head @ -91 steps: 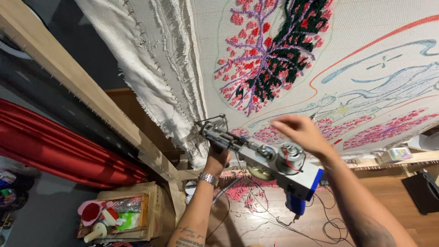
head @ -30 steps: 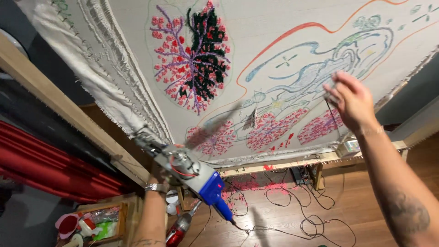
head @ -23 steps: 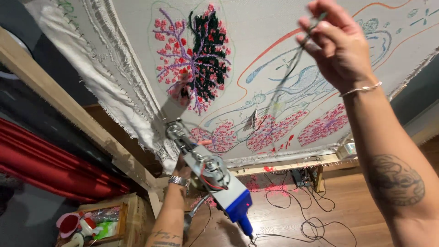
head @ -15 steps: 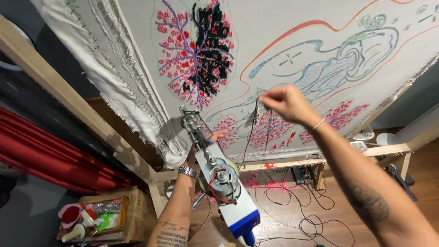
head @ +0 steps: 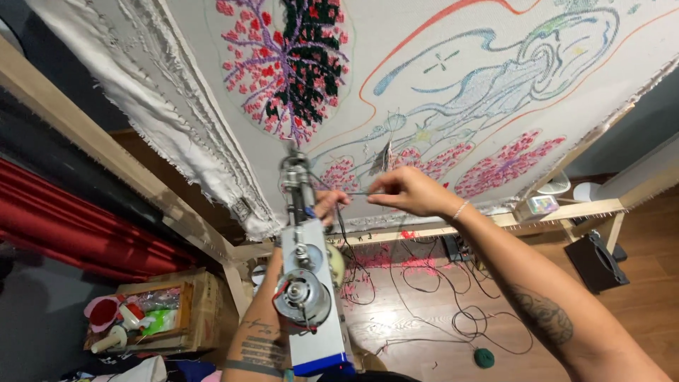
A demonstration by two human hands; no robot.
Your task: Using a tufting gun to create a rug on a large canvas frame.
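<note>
My left hand [head: 327, 205] grips a tufting gun [head: 309, 283], a white and metal tool with a round motor and a blue base, its needle end pointing up at the stretched cloth [head: 424, 92]. My right hand [head: 407, 191] is pinched on a thin dark yarn strand [head: 353, 193] that runs across to the gun's front end. Both hands sit close together in front of the cloth, below a pink, purple and black tufted tree shape [head: 290, 64]. Pink tufted patches [head: 506, 163] lie to the right.
A wooden frame [head: 106, 152] holds the cloth, with red fabric [head: 78, 226] at the left. A wooden crate of bottles and cones [head: 145, 315] stands at the lower left. Black cables [head: 438, 297], pink yarn scraps and a green yarn ball [head: 484, 357] lie on the wood floor.
My right hand came down from high on the cloth to the gun's front end, drawing the yarn with it. The gun swung upright, pointing at the cloth.
</note>
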